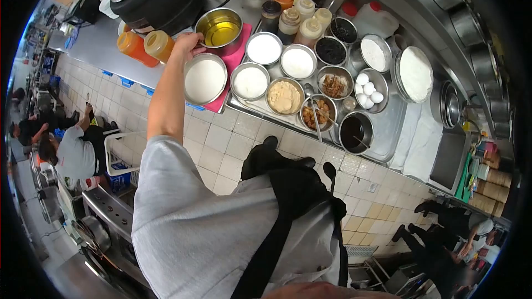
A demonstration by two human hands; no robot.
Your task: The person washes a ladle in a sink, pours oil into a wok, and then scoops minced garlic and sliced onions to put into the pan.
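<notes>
My left hand point(189, 45) reaches to the counter with its fingers closed at the near-left side of a metal pot of yellow oil point(221, 29). Just below it sits a metal bowl of white liquid point(205, 79), on a pink mat point(235, 54). To the left of my hand stand squeeze bottles of orange sauce point(133, 47) and yellowish sauce point(159, 46). My right hand is out of view. A black spoon or ladle point(330, 173) sticks up beside my apron, its lower end hidden.
Metal bowls hold white powder point(264, 48), beige paste point(285, 97), eggs point(368, 91) and dark sauce point(353, 130). Several sauce bottles point(289, 21) stand behind. A black soup warmer point(159, 1) is at the back left. Co-workers point(75, 152) are at the left and lower right.
</notes>
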